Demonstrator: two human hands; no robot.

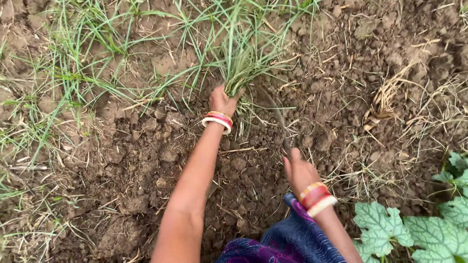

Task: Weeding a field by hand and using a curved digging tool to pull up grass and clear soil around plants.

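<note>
My left hand (222,101) reaches forward and grips the base of a clump of green grass (240,53) that grows out of the brown soil. Red and white bangles sit on that wrist. My right hand (298,171), also with bangles, is closed on the handle of a thin curved metal tool (274,112), a sickle-like blade that points up toward the foot of the grass clump. The blade lies low over the soil, just right of the clump.
Clods of loose brown soil (161,160) fill the middle. More grass (63,73) spreads at the upper left. Dry straw (390,92) lies at the right. Broad green leaves (390,229) grow at the lower right. Blue and purple cloth (287,241) is at the bottom.
</note>
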